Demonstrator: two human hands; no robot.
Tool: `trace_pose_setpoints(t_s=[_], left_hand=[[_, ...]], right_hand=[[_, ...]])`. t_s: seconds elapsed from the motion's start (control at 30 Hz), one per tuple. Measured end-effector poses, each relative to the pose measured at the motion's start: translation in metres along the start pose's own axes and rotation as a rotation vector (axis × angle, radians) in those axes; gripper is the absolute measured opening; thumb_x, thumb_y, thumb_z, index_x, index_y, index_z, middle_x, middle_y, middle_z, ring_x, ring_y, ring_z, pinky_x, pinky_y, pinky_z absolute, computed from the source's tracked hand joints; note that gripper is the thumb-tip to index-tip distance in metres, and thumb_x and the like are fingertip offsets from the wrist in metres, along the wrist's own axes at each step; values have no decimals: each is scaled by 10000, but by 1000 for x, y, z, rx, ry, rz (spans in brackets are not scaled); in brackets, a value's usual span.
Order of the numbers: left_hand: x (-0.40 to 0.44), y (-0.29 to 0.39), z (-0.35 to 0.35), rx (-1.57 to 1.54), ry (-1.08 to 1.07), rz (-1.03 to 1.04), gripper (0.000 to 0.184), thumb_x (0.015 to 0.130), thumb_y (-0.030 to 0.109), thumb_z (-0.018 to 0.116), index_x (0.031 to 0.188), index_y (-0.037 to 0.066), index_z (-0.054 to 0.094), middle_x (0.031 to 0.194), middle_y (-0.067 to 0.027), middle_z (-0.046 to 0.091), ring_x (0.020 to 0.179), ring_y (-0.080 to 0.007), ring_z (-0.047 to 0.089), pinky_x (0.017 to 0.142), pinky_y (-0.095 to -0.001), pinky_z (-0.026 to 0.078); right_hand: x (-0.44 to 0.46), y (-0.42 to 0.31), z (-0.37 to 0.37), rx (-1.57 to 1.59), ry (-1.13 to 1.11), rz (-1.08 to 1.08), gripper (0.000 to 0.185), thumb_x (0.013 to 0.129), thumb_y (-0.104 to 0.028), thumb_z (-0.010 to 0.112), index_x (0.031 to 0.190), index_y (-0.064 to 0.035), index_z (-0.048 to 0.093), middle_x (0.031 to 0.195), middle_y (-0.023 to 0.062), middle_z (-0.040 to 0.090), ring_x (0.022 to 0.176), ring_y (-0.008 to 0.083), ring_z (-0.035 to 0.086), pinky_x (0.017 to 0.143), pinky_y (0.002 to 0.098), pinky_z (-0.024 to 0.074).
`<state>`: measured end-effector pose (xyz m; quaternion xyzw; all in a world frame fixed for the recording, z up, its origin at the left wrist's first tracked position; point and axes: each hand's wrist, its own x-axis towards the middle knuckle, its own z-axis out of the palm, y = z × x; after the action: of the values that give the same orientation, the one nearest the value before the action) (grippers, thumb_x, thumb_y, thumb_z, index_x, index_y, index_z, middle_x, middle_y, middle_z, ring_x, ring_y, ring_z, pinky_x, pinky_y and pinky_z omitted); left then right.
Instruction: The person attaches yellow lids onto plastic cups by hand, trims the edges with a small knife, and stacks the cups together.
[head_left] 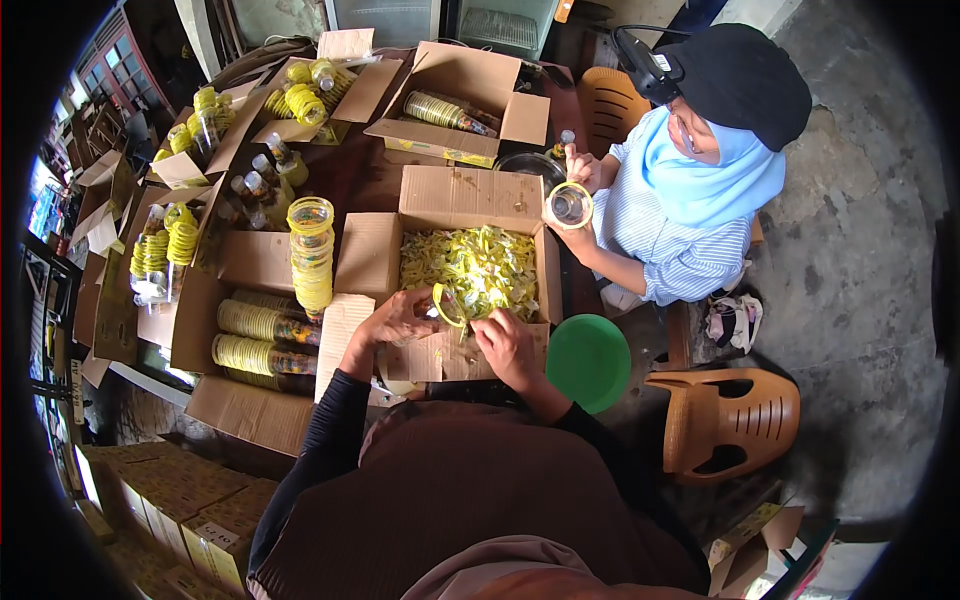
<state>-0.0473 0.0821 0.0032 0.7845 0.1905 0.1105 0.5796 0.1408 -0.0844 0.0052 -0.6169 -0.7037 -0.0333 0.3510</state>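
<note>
My left hand (pixel 400 317) is wrapped round a clear plastic cup with a yellow rim (pixel 450 306), its mouth tilted to the right. Just right of the cup, my right hand (pixel 507 343) has its thumb and fingers drawn together; what they pinch, if anything, is too small to make out. Both hands are above the near edge of an open cardboard box (pixel 470 195), which holds a heap of yellow and whitish wrapped pieces (pixel 480 265). Left of that box stands a tall stack of yellow-rimmed cups (pixel 311 255).
Across from me, a co-worker (pixel 690 200) holds a similar clear cup (pixel 570 205). A green basin (pixel 588 364) is right of the box, near an orange plastic chair (pixel 735 422). Stacked cups lie in a carton (pixel 255 410) at left and a carton (pixel 435 62) behind.
</note>
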Motion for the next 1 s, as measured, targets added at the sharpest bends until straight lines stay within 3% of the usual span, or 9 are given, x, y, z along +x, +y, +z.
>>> trace_pose_setpoints(t_s=[0.07, 0.17, 0.23, 0.33, 0.4, 0.53, 0.7, 0.93, 1.0], left_hand=[[-2, 3, 3, -41, 16, -29, 561, 769, 268, 802, 1213, 10, 576, 989, -42, 661, 908, -86, 544, 825, -295, 476], [-4, 0, 12, -196, 42, -33, 567, 759, 238, 809, 1222, 13, 570, 992, -38, 663, 908, -89, 549, 818, -300, 477], [-4, -3, 17, -310, 54, -7, 573, 754, 224, 812, 1227, 13, 567, 994, -34, 662, 901, -92, 551, 806, -304, 477], [-5, -2, 18, -294, 68, 57, 586, 779, 129, 767, 1296, 3, 522, 975, -61, 676, 888, -94, 571, 803, -310, 497], [-8, 2, 14, 38, 111, 77, 620, 755, 144, 788, 1292, -9, 519, 920, -99, 673, 845, -130, 596, 760, -323, 502], [-7, -7, 13, 64, 156, 22, 597, 746, 244, 816, 1233, 13, 560, 949, -146, 658, 824, -203, 623, 753, -354, 504], [-5, 14, 13, 364, 202, 68, 554, 729, 257, 817, 1175, 31, 580, 796, -94, 603, 701, -184, 565, 672, -345, 481], [-3, 2, 8, 248, 112, -10, 519, 741, 265, 816, 1154, 40, 598, 756, -52, 579, 678, -127, 493, 628, -307, 445], [-1, -14, 9, -14, 94, 13, 535, 751, 277, 815, 1172, 30, 597, 809, -2, 605, 704, -87, 460, 635, -270, 421]], right_hand=[[4, -6, -5, 283, -29, 326, 126, 813, -18, 697, 932, -4, 658, 821, 78, 592, 725, 214, 619, 663, 315, 512], [-10, 18, 18, 808, -4, 560, 81, 866, -6, 672, 936, 27, 650, 877, 93, 647, 755, 166, 648, 686, 274, 521], [-10, 23, 19, 890, -114, 714, 68, 885, 0, 666, 941, 35, 650, 935, 93, 667, 835, 120, 643, 723, 238, 516], [-7, 11, 7, 743, -20, 541, 76, 867, -15, 673, 936, 15, 660, 885, 86, 654, 772, 164, 651, 692, 265, 515], [1, -3, -9, 348, -64, 389, 97, 834, -37, 680, 930, -23, 673, 837, 76, 612, 745, 221, 630, 682, 316, 509], [9, -13, -21, 102, -115, 139, 121, 790, -42, 685, 909, -50, 667, 809, 76, 543, 812, 271, 583, 705, 385, 489], [7, -13, -17, -80, -113, 0, 126, 795, -70, 673, 922, -68, 666, 849, 53, 542, 826, 233, 579, 710, 367, 487], [-2, -6, 5, -226, -41, -106, 133, 802, -108, 666, 933, -87, 675, 880, 26, 531, 845, 196, 569, 691, 349, 477], [-1, -7, 7, -200, -29, -80, 128, 799, -105, 673, 925, -88, 675, 871, 29, 533, 835, 197, 576, 681, 348, 480]])
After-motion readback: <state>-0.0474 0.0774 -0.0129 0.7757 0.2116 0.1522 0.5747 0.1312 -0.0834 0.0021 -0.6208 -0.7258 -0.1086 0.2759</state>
